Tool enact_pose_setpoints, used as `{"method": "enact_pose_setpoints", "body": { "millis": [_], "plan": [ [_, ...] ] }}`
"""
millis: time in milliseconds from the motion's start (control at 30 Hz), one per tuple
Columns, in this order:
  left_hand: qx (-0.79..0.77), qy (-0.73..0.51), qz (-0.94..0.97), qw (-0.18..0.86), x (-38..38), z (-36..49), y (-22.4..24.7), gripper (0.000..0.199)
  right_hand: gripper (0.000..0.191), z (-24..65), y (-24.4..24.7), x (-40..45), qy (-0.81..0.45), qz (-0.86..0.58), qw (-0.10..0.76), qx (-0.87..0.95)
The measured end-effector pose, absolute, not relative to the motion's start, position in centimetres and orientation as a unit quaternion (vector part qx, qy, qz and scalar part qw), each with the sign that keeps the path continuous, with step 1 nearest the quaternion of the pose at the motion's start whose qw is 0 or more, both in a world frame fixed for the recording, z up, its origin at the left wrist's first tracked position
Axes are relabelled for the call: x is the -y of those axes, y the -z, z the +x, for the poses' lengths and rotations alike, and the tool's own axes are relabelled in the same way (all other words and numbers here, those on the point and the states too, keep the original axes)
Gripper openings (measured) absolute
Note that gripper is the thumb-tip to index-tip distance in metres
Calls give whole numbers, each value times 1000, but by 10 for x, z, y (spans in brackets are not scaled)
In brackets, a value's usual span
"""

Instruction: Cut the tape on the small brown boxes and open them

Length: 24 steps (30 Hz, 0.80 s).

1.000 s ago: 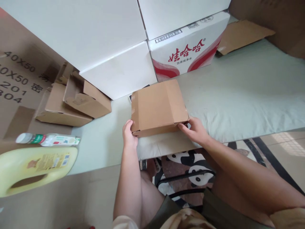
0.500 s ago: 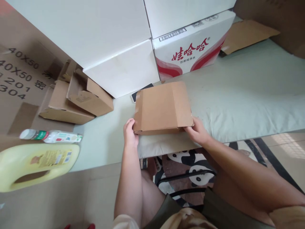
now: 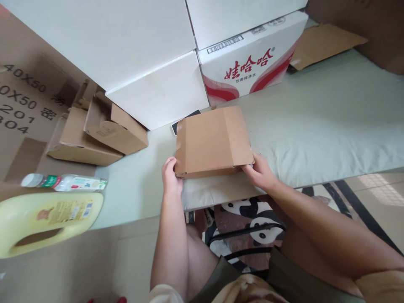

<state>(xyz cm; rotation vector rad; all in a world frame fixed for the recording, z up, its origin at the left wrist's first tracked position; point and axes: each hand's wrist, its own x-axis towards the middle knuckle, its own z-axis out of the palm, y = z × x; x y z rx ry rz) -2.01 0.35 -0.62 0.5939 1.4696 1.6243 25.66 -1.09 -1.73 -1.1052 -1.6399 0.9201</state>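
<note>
A brown cardboard box [image 3: 206, 141], its broad face turned up, lies at the front of the surface covered in pale green cloth [image 3: 328, 126]. My left hand [image 3: 170, 170] grips its near left corner, with the fingers curled over the side. At the near right corner, my right hand [image 3: 259, 170] holds the box, the thumb along the front edge and part of the fingers hidden. Behind the box, a dark flat object with a white edge [image 3: 190, 116] is partly covered.
White cartons [image 3: 160, 90] and a carton with red lettering [image 3: 249, 69] stand behind. On the left are open cardboard boxes [image 3: 116, 130], a clear bottle [image 3: 65, 182] and a yellow jug [image 3: 72, 210]. A cardboard piece [image 3: 328, 42] lies back right. Below is a panda-patterned mat [image 3: 240, 227].
The view has shifted slightly, so everything sits a little further left. Both hands keep their hold on the cardboard box, which has hardly moved.
</note>
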Motion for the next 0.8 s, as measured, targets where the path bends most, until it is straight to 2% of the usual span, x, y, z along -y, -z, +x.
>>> {"method": "enact_pose_setpoints", "body": {
  "millis": [800],
  "plan": [
    [-558, -675, 178, 448, -3, -14, 13, 36, 17, 260, 21, 12, -382, -454, 445, 671]
  ]
}}
